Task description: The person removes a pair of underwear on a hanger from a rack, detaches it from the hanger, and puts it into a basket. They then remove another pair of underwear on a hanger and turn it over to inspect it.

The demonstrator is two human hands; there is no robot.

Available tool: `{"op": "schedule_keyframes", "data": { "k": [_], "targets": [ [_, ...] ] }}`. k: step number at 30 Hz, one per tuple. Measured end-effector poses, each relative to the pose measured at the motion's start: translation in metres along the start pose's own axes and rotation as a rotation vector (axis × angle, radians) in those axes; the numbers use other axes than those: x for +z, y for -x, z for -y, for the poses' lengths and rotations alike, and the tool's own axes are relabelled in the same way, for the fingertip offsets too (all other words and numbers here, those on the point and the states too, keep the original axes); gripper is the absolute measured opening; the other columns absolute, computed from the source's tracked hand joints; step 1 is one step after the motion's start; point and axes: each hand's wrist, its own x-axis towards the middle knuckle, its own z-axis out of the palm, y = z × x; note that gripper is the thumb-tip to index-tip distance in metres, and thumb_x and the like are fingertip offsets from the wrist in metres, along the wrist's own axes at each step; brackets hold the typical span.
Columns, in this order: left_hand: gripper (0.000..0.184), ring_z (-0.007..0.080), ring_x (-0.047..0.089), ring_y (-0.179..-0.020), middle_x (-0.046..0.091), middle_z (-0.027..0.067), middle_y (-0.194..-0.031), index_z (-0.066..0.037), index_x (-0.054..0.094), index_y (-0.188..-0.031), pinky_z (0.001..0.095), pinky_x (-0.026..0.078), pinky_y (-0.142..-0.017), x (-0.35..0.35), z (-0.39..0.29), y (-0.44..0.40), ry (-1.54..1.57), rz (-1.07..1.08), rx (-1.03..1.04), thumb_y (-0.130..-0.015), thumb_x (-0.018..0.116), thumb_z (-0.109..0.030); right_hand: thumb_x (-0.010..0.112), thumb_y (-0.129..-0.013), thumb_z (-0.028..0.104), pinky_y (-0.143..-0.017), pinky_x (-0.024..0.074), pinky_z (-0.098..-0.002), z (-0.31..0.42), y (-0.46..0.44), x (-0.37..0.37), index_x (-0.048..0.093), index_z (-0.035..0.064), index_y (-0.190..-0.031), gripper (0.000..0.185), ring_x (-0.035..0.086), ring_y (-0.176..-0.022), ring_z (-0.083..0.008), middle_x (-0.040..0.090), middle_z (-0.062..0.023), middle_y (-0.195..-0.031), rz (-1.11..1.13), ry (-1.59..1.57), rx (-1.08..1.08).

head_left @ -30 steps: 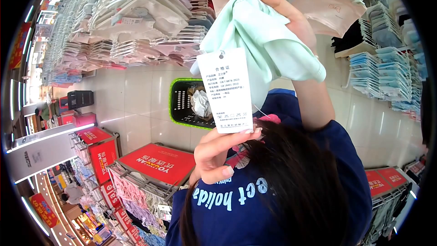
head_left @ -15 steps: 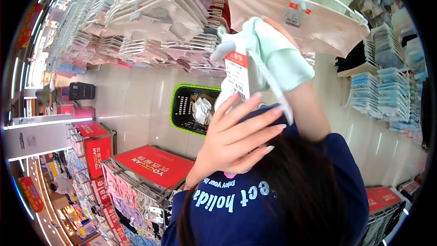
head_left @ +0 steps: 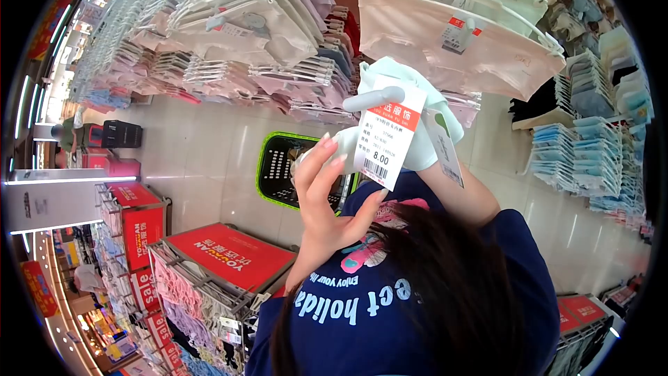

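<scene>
Mint-green underwear (head_left: 440,106) hangs bunched in front of me, held by my right hand. The fabric hides the fingers of that hand; only my right forearm (head_left: 459,193) shows below it. A white price tag (head_left: 387,141) with a red band and "8.00" faces me, and a second tag (head_left: 445,152) dangles to its right. Across the top of the price tag lies a pale grey plastic peg (head_left: 374,99). My left hand (head_left: 321,198) is beside the tag's lower left, thumb and fingers apart, fingertips close to white fabric.
Underwear on hangers (head_left: 459,35) fills the racks ahead, with light-blue packs (head_left: 577,157) to the right. A black shopping basket (head_left: 278,167) with a green rim stands on the floor, partly behind my left hand. Left of me is a clothes rack with a red sign (head_left: 233,254).
My left hand has come down and left, off the price tag, with its fingers spread. The underwear has lowered, and the tag has turned to face me.
</scene>
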Motion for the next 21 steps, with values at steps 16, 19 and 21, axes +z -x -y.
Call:
{"op": "schedule_keyframes", "data": {
  "k": [16, 19, 21],
  "targets": [
    [0.026, 0.0132, 0.043, -0.072, 0.039, -0.0015, -0.08, -0.021, 0.064, -0.079, 0.0287, 0.041, -0.068, 0.0, 0.004, 0.008, -0.41, -0.047, 0.301, -0.055, 0.066, -0.009, 0.041, -0.087, 0.021, -0.065, 0.0436, -0.0238, -0.027, 0.009, -0.006, 0.042, 0.006, -0.086, 0.015, 0.049, -0.074, -0.0128, 0.048, -0.0047, -0.085, -0.051, -0.311, 0.121],
    [0.024, 0.0124, 0.044, -0.073, 0.041, -0.0018, -0.081, -0.02, 0.064, -0.078, 0.0285, 0.042, -0.068, 0.001, 0.002, 0.007, -0.409, -0.031, 0.312, -0.057, 0.065, -0.01, 0.041, -0.088, 0.022, -0.066, 0.0439, -0.0243, -0.029, 0.014, -0.004, 0.043, 0.0061, -0.089, 0.016, 0.049, -0.075, -0.0131, 0.049, -0.005, -0.086, -0.073, -0.307, 0.092],
    [0.023, 0.0123, 0.045, -0.073, 0.041, -0.0019, -0.081, -0.019, 0.064, -0.078, 0.0284, 0.042, -0.067, 0.0, 0.002, 0.008, -0.393, -0.012, 0.326, -0.057, 0.065, -0.01, 0.041, -0.088, 0.022, -0.066, 0.044, -0.0246, -0.028, 0.017, -0.005, 0.043, 0.0062, -0.09, 0.016, 0.049, -0.076, -0.0134, 0.049, -0.0052, -0.087, -0.086, -0.314, 0.078]
  ]
}}
